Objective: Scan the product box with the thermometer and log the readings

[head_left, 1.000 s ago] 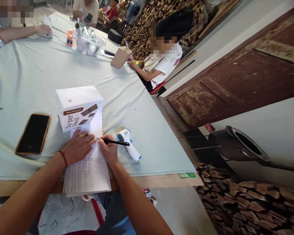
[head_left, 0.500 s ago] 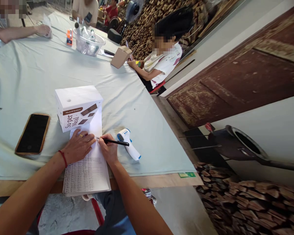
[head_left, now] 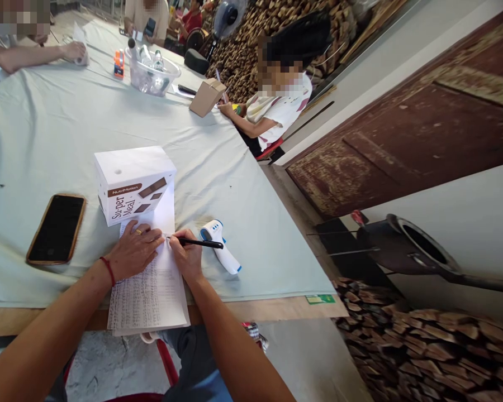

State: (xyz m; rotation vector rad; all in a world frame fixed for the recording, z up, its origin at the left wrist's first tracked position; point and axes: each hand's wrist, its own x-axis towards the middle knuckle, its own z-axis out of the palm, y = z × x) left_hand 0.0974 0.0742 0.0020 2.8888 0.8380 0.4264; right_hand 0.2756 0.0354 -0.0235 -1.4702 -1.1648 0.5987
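In my right hand [head_left: 187, 257] is a black pen [head_left: 205, 243], its tip at the upper part of a sheet of paper [head_left: 151, 304] covered with handwriting. My left hand [head_left: 136, 251] lies on the same paper with its fingers stretched out, the fingertips close to the pen tip. The paper's lower end hangs over the table's front edge. A white box [head_left: 136, 181] printed "Su-per Meal" stands just beyond my left hand and over the paper's top end. To the right of the pen lies a white and blue infrared thermometer [head_left: 221, 248].
A smartphone [head_left: 56, 229] lies at left on the cloth-covered table [head_left: 58, 151]. Farther back are a clear basket [head_left: 151, 81] of bottles, an orange object [head_left: 118, 64] and a brown carton [head_left: 207, 97]. Several people sit around the table. Stacked firewood [head_left: 436, 352] is at lower right.
The pen in my right hand has shifted very slightly to the right. My left hand, the paper and the box have stayed in place.
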